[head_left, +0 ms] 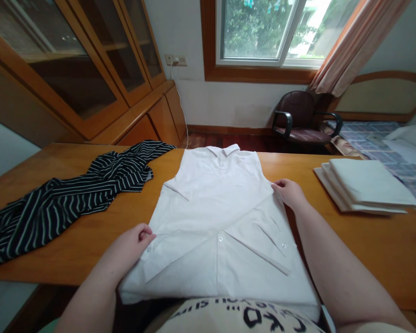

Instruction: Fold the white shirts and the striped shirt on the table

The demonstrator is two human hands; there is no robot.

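Head view: white shirt (208, 199), smooth matte cloth, lies flat mid-counter (350, 259), collar at far edge, hem past near edge, sleeves folded over the front. Hands apart: right hand (288, 194) pinches the shirt's side; left hand (145, 237) curled at the opposite side, can't tell if gripping. Rumpled black-and-white striped garment (79, 187) toward left edge; flat, squarish off-white stack (367, 182) near far right corner.

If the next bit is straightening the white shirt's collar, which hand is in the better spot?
Probably the right hand. It is at the side edge of the white shirt, farther up toward the collar. The left hand is lower down the opposite side, so it looks farther away.
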